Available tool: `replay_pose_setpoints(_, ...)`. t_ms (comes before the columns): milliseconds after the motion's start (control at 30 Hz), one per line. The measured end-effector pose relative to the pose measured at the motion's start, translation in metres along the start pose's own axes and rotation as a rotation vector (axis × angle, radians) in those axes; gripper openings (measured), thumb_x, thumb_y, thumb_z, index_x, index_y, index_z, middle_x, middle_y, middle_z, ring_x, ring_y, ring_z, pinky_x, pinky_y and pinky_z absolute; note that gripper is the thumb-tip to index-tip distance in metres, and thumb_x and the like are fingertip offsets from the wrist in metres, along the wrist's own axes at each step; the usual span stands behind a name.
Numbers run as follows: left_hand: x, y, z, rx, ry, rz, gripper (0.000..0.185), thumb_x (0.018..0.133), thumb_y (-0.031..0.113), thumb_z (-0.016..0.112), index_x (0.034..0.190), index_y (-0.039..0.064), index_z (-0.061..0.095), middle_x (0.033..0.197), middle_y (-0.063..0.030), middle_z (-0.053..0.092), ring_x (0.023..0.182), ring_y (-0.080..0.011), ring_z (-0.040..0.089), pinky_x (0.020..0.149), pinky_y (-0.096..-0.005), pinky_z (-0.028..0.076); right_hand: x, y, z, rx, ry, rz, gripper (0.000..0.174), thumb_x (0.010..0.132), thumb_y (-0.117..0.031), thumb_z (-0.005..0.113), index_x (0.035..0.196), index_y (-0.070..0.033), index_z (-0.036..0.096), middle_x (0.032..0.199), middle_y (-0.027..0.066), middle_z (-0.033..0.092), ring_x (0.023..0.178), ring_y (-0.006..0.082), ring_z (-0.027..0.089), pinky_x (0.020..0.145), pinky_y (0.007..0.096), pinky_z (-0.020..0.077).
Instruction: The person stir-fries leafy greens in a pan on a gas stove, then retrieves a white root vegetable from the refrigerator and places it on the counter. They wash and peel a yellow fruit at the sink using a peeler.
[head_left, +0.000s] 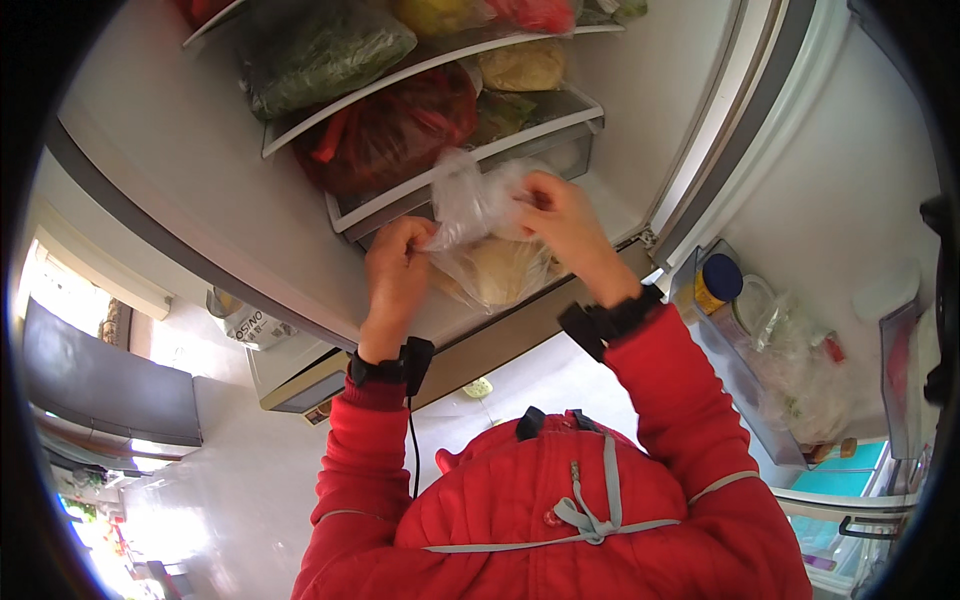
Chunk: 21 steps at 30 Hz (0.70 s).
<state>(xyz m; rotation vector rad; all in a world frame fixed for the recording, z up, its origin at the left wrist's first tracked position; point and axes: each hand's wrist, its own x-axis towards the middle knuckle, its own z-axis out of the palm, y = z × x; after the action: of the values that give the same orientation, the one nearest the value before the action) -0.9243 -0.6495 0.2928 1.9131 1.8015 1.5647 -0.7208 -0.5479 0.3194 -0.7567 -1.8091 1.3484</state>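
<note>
A clear plastic bag (469, 199) is stretched between my two hands, low in front of an open refrigerator. My left hand (397, 255) pinches its left edge between thumb and fingers. On the other side, my right hand (551, 214) grips the upper right part of the plastic. Pale, rounded food (499, 270) shows through thin plastic just below, near the refrigerator's front edge; whether it lies in the same bag cannot be told. Behind the hands is a drawer with a white rim (405, 190).
Shelves above hold a dark red plastic bag (397, 120), bagged green vegetables (330, 60) and a bag of yellowish food (523, 66). The open door's bin (720, 360) at right holds a blue-lidded jar (720, 279) and plastic bags. A printed package (255, 322) stands at left.
</note>
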Motion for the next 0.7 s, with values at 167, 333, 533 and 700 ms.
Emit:
replay_pose_setpoints(167,-0.015,-0.001,-0.009,0.041,0.119,-0.099,0.016,0.079,-0.013,0.047,0.084,0.002,0.048,0.101,-0.0090,0.062,0.085,-0.0160,0.055,0.078,-0.0259,0.045,-0.059,0.040,-0.024,-0.036,0.234,-0.211,0.015,0.082,-0.002,0.070,0.092,-0.002,0.059,0.086,-0.0009,0.058,0.078,0.0078,0.054,0.073,0.0221,0.0460)
replay_pose_setpoints(333,-0.033,0.064,-0.016,0.110,0.168,0.528,0.021,0.074,-0.011,0.055,0.088,0.004,0.052,0.110,-0.0173,0.062,0.100,-0.0306,0.062,0.086,-0.0382,0.050,-0.086,0.031,-0.039,0.172,0.187,-0.246,0.019,0.083,0.004,0.067,0.096,-0.005,0.057,0.096,0.0007,0.056,0.092,0.0088,0.054,0.086,0.0237,0.0443)
replay_pose_setpoints(533,-0.018,0.078,0.038,0.206,-0.154,0.451,0.034,0.088,0.010,0.060,0.121,0.002,0.053,0.101,-0.0202,0.066,0.089,-0.0419,0.064,0.078,-0.0451,0.053,-0.101,0.023,-0.046,0.130,0.221,-0.247,0.014,0.083,0.006,0.060,0.093,-0.003,0.056,0.097,0.0024,0.057,0.097,0.0125,0.058,0.088,0.0268,0.0466)
replay_pose_setpoints(700,-0.007,0.058,0.032,0.717,-0.564,0.037,0.034,0.093,0.015,0.052,0.127,0.010,0.052,0.091,-0.0206,0.065,0.064,-0.0374,0.064,0.057,-0.0460,0.051,-0.112,-0.005,-0.045,-0.449,0.481,-0.150,0.011,0.081,0.003,0.060,0.089,-0.004,0.060,0.092,0.0092,0.059,0.088,0.0211,0.063,0.080,0.0306,0.0512)
